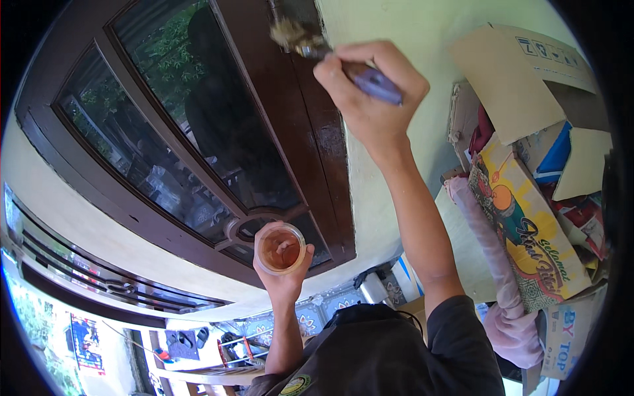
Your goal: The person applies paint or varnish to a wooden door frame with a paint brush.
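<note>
Our dark cloth shirt [396, 356] is filling the lower edge, closest to the camera. Above it we are holding a see-through round cup [301, 249] of reddish-brown liquid [274, 256] and a paintbrush [317, 50] with a smooth purple handle [380, 86] and clumped, yellowish bristles [287, 33]. We are facing a brown wooden frame [281, 99], glossy in patches, whose glass panes [211, 112] are showing green leaves. A pale wall [389, 23] is bordering it; on the right, cardboard flaps [498, 86], a yellow box [528, 231] and a wrinkled pink cloth [485, 237] are crowding near our raised arm. The cup is blocking part of the frame's low end.

Our right hand [380, 109] is closing round the handle, the bristles jutting upper left across the frame; we cannot tell whether they are touching it. Our left hand [284, 285] is wrapping round the cup's sides.
</note>
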### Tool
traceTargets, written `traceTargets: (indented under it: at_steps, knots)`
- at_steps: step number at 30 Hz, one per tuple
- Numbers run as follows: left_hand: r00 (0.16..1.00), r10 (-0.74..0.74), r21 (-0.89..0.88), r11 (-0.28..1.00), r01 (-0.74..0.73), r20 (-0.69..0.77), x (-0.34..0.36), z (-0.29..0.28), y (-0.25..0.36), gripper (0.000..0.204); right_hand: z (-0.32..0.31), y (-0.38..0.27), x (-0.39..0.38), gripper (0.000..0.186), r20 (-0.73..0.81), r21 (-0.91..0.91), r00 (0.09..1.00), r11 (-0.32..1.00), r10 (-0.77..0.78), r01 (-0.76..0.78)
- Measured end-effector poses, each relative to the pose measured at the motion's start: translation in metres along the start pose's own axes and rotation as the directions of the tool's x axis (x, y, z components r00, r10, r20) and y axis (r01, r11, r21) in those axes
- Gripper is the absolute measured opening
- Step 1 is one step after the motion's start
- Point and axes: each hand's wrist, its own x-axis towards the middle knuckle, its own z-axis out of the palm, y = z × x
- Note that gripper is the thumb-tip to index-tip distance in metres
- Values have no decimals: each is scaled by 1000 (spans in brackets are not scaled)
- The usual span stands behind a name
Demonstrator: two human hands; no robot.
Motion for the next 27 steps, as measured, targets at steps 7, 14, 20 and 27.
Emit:
traceTargets:
  at_steps: [7, 14, 20, 27]
  knots:
    - [1000, -3, -10, 1000, 3, 6, 1, 0, 2, 53, -15, 2, 21, 17, -62, 123, 993, 986, -101, 108]
    - [998, 57, 46, 997, -56, -10, -5, -7, -2, 50, -25, 20, 7, 19, 244, 70, 962, 992, -124, 110]
    - [999, -21, 39, 999, 23, -37, -2, -8, -2, 51, -28, -2, 9, 14, 50, 371, 978, 905, 205, -208]
    - [999, 41, 27, 999, -40, -23, -6, -2, -6, 51, -1, -6, 32, 10, 92, -32, 993, 997, -73, 76]
